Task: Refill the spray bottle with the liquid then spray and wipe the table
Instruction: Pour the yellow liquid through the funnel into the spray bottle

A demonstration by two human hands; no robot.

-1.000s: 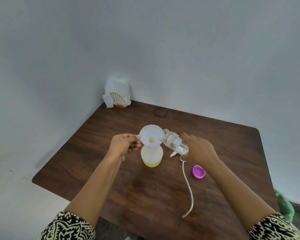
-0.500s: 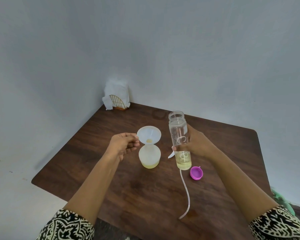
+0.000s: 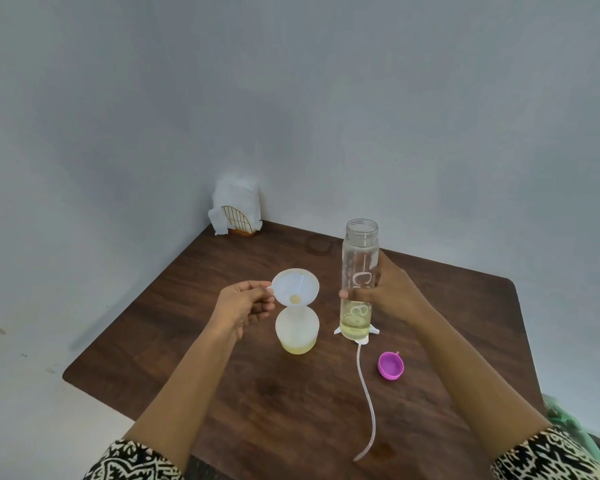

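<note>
My left hand (image 3: 246, 306) pinches the small tab on the rim of the white funnel (image 3: 295, 287). The funnel sits in the neck of the frosted spray bottle (image 3: 297, 332), which stands mid-tabletop (image 3: 291, 410) with a shallow layer of yellow liquid in its bottom. The fingers (image 3: 343, 293) of my right hand (image 3: 392, 292) wrap the middle of the clear bottle (image 3: 359, 258). It is upright and uncapped, just right of the spray bottle, with a little of the liquid at its base. I cannot tell whether it touches the tabletop. The white spray head (image 3: 373, 330) shows at its base, its tube (image 3: 366, 393) trailing toward me. A pink cap (image 3: 391, 366) lies right of the tube. A napkin holder (image 3: 238, 213) stands at the far left corner.
</note>
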